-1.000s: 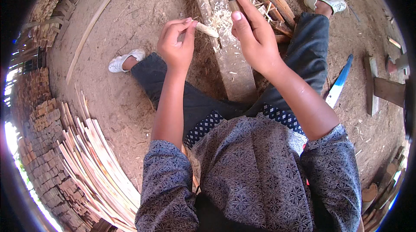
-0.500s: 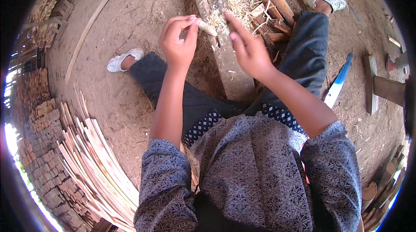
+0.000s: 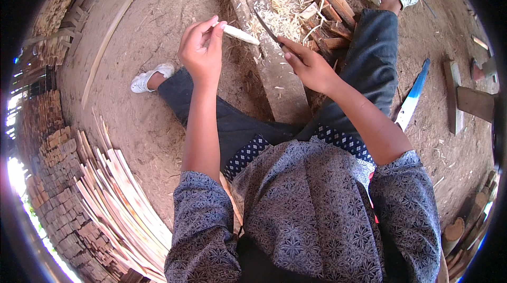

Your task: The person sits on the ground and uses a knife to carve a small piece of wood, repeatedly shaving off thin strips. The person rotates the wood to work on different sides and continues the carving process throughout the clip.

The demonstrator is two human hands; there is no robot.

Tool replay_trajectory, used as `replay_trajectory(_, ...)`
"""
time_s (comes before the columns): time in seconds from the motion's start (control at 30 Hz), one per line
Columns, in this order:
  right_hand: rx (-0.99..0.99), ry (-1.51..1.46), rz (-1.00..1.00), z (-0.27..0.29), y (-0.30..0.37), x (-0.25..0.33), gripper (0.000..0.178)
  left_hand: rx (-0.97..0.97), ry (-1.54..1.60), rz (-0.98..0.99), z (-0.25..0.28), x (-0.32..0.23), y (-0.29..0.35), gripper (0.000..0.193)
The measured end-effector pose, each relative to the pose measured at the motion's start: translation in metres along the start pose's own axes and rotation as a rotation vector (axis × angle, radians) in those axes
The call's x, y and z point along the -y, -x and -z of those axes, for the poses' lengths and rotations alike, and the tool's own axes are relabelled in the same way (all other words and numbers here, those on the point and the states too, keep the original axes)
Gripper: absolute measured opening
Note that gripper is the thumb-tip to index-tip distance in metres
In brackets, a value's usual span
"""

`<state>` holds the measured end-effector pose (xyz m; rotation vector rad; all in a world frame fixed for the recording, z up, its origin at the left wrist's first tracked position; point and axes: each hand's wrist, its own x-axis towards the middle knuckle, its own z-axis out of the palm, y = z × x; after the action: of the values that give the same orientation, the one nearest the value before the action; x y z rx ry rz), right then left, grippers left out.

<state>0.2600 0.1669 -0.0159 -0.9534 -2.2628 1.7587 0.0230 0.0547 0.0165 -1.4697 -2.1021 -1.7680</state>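
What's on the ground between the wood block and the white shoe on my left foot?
Head view: only the dark trouser leg and bare dirt lie between wood block and left shoe.

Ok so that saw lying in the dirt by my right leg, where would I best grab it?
Take the saw by its upper blue end, seemingly the handle, coming from above on the open ground side. It lies flat and slim on the dirt, with the right leg close along its other side.
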Motion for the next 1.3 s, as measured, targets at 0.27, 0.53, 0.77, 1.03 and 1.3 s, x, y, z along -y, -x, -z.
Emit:
replay_trajectory(0.27,0.001,-0.300,-0.009,-0.006,0.002,0.007,0.050,0.031,-0.013,0.075,0.003,-0.009,0.000,0.017)
replay_trajectory(0.53,-0.026,-0.385,-0.093,-0.001,0.009,-0.001,0.049,0.082,-0.125,0.007,-0.001,-0.025,-0.001,0.016)
replay_trajectory(0.77,-0.009,-0.531,-0.159,0.001,0.010,0.004,0.050,-0.116,0.068,0.004,0.015,-0.059,-0.034,0.015)
replay_trajectory(1.03,-0.020,-0.458,-0.111,-0.011,0.007,0.001,0.050,-0.003,-0.067,0.053,-0.004,-0.032,-0.006,0.016)
replay_trajectory(1.3,-0.063,-0.059,0.166,-0.016,0.007,0.006,0.048,0.025,-0.082,-0.024,-0.005,-0.015,0.009,0.022)
